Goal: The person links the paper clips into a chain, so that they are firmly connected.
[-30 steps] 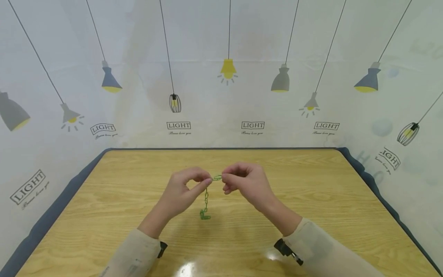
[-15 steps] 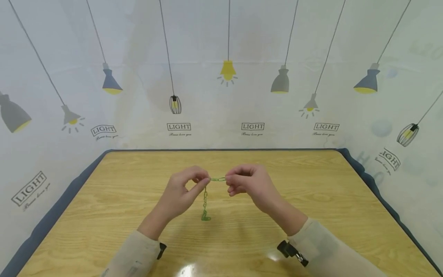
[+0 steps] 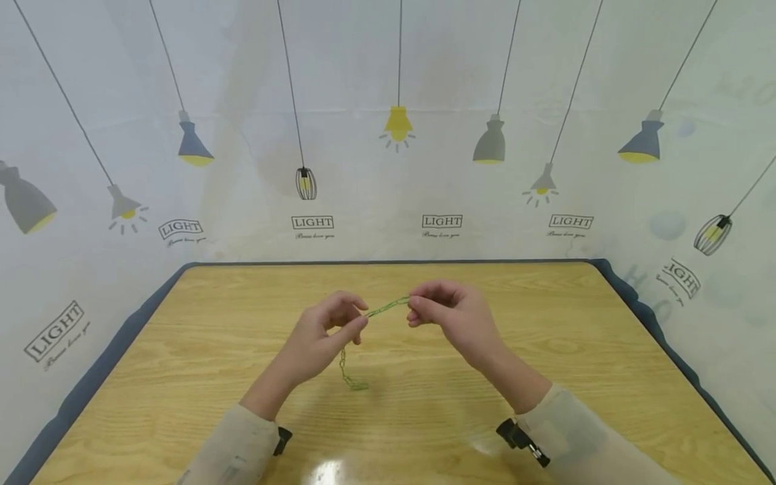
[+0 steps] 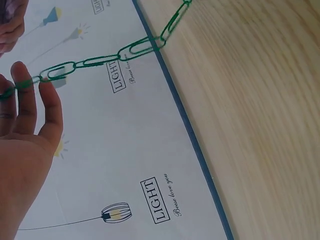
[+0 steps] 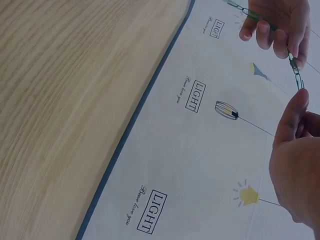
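Observation:
A chain of linked green paper clips (image 3: pixel 388 308) slants up between the two hands above the table. Its right end is pinched between thumb and index finger of my right hand (image 3: pixel 457 320). My left hand (image 3: pixel 321 333) holds the chain further along, thumb against loosely bent fingers. From there the rest of the paper clip chain (image 4: pixel 97 61) runs across the fingers and hangs down in the left wrist view. Its lower end bends sideways low over the tabletop; whether it touches is unclear. In the right wrist view, the left hand (image 5: pixel 280 30) shows its thumb on the chain.
The wood-grain table (image 3: pixel 515 377) has a dark blue edge (image 3: pixel 388 261). Behind it and along both sides stands a pale backdrop (image 3: pixel 364 81) printed with lamps and the word LIGHT. A dark strap device (image 3: pixel 523 441) sits on the right sleeve.
My right hand has moved right and slightly up, so more chain spans the gap between the hands. The left fingers have loosened, and the hanging part has shifted left.

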Tool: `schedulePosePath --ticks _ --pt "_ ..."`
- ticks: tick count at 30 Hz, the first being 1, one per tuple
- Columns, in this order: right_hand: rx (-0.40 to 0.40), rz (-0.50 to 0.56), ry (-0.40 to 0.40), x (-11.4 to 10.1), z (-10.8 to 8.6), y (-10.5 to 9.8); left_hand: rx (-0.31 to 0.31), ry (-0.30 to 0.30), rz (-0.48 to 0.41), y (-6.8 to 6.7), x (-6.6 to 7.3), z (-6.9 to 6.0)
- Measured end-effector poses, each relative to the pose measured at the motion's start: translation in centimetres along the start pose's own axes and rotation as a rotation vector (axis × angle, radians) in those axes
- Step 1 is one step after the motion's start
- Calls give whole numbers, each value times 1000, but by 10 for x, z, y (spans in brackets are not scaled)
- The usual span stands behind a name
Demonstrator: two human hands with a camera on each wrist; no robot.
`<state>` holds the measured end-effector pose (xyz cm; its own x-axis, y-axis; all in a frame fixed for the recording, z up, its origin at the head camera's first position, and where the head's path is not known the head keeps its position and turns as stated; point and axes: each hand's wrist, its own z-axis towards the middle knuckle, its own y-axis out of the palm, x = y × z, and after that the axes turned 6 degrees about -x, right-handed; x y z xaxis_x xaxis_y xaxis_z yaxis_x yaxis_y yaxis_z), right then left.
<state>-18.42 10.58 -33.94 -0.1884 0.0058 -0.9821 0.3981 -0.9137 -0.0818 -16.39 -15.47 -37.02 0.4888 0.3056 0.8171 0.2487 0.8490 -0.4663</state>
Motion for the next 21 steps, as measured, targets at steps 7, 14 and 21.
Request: schedulePosePath --ticks 7,14,21 --pt "87 14 -66 -3 -3 -20 -26 -47 -4 -7 -5 -5" --pt "152 -19 -78 -9 -9 -41 -16 -75 -15 -14 -8 -10" --pt "189 7 -106 -10 -16 -59 -21 -97 -30 -22 -10 -15"
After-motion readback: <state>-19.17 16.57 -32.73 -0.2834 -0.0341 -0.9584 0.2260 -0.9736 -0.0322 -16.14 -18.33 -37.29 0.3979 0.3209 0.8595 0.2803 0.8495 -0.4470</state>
